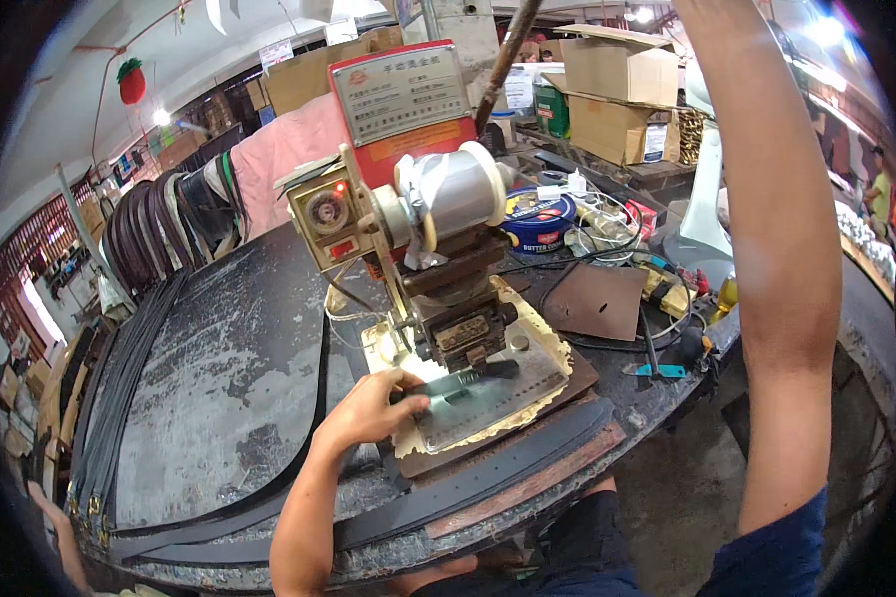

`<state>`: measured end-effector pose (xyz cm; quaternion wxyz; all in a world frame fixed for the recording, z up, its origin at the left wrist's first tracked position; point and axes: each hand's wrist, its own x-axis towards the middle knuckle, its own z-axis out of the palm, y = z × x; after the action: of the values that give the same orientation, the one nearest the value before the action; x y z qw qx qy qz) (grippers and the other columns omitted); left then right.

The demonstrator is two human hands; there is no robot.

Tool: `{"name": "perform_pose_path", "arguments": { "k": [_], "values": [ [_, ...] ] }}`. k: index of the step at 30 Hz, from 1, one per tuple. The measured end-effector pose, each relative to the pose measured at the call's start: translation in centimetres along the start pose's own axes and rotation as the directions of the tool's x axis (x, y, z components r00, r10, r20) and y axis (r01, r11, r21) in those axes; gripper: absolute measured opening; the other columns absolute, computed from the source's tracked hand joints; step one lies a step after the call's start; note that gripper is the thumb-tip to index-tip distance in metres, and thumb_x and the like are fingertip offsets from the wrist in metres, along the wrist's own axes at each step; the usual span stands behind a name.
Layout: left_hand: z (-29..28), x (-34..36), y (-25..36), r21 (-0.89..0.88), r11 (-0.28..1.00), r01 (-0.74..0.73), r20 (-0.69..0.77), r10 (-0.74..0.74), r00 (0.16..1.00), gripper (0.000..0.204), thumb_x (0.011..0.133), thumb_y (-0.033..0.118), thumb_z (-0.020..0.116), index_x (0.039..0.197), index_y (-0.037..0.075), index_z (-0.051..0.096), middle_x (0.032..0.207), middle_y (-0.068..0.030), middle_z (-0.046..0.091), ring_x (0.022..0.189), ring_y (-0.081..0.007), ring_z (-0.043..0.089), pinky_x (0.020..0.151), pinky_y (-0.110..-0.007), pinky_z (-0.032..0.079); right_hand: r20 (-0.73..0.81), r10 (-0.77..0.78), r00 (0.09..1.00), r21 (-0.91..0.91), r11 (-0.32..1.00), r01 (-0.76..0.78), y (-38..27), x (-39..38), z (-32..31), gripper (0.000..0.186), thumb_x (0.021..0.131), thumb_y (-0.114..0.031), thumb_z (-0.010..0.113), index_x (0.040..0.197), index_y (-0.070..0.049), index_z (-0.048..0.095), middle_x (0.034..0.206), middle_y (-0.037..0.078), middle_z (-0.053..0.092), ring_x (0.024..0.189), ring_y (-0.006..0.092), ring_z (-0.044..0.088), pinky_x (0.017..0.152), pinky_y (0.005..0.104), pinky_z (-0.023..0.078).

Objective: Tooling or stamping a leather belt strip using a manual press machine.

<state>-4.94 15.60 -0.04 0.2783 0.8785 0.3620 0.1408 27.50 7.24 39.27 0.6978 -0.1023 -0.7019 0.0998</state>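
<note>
My left hand (366,410) pinches the near end of a short black leather strip (488,373). The strip lies on the metal bed (465,423) of a bench hot-stamping press, under its heated head (465,333). Blur hides part of the strip where it meets my fingers. Above the head, a roll of silver foil (458,194) sits beside a control box (329,211) with a lit red lamp. My right arm (786,249) reaches up along the right side; its hand lies beyond the top edge. A rusty lever bar (506,62) rises behind the press.
Long black belt straps (134,398) lie along the table's left side, and one curved strap (488,478) follows the front edge. Rightward are a blue round tin (538,221), a brown leather piece (595,300), tangled cables and a teal-headed tool (655,370). Another person's arm (54,522) shows at lower left.
</note>
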Motion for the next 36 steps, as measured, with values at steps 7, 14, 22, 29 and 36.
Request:
{"name": "perform_pose_path", "arguments": {
  "k": [7, 14, 22, 29, 36],
  "values": [
    [-0.3, -1.6, 3.0, -0.012, 1.000, -0.027, 0.279, 0.030, 0.960, 0.057, 0.078, 0.032, 0.091, 0.115, 0.000, 0.062, 0.109, -0.0145, 0.071, 0.108, -0.0254, 0.069, 0.093, -0.038, 0.054, -0.030, 0.087, 0.996, 0.031, 0.996, -0.086, 0.7, -0.4, 0.9, 0.020, 0.100, -0.024, 0.049, 0.083, -0.015, 0.045, 0.063, -0.002, 0.046, 0.045, 0.0078, 0.034, 0.042, 0.0280, 0.029],
    [1.7, -4.0, 5.5, 0.078, 0.995, -0.064, 0.109, 0.055, 0.992, 0.058, 0.077, 0.029, 0.091, 0.118, 0.000, 0.061, 0.110, -0.0202, 0.072, 0.105, -0.0350, 0.071, 0.092, -0.042, 0.055, -0.134, -0.083, 0.988, -0.228, 0.972, 0.051, 0.7, -3.7, -1.2, 0.036, 0.103, -0.036, 0.050, 0.115, -0.002, 0.057, 0.093, 0.011, 0.063, 0.084, 0.0209, 0.063, 0.084, 0.0372, 0.054],
    [4.6, -6.4, 3.6, -0.028, 0.995, -0.095, -0.137, 0.091, 0.986, 0.051, 0.078, 0.024, 0.091, 0.115, 0.000, 0.066, 0.107, -0.0171, 0.073, 0.098, -0.0300, 0.072, 0.086, -0.038, 0.056, -0.044, 0.257, 0.965, -0.530, 0.813, -0.241, 4.2, -27.8, -0.8, 0.036, 0.089, -0.019, 0.077, 0.118, -0.002, 0.066, 0.106, 0.012, 0.069, 0.105, 0.0213, 0.066, 0.099, 0.0362, 0.050],
    [5.9, -5.4, 3.4, -0.053, 0.977, -0.205, -0.283, 0.182, 0.942, 0.044, 0.074, 0.014, 0.091, 0.110, 0.001, 0.071, 0.102, -0.0127, 0.071, 0.093, -0.0253, 0.071, 0.082, -0.035, 0.055, 0.297, 0.586, 0.754, -0.647, 0.704, -0.293, 6.4, -42.9, 1.8, 0.060, 0.077, -0.022, 0.089, 0.129, -0.005, 0.064, 0.129, 0.014, 0.061, 0.121, 0.0319, 0.061, 0.105, 0.0399, 0.048],
    [6.4, -5.3, 3.2, 0.012, 0.981, -0.195, -0.340, 0.188, 0.922, 0.046, 0.073, 0.019, 0.091, 0.113, 0.005, 0.074, 0.100, -0.0111, 0.070, 0.090, -0.0282, 0.070, 0.076, -0.037, 0.055, 0.250, 0.553, 0.795, -0.661, 0.698, -0.277, 7.6, -45.0, 2.8, 0.054, 0.078, -0.018, 0.087, 0.126, -0.006, 0.066, 0.110, 0.010, 0.063, 0.104, 0.0306, 0.061, 0.092, 0.0407, 0.049]
  ]
}}
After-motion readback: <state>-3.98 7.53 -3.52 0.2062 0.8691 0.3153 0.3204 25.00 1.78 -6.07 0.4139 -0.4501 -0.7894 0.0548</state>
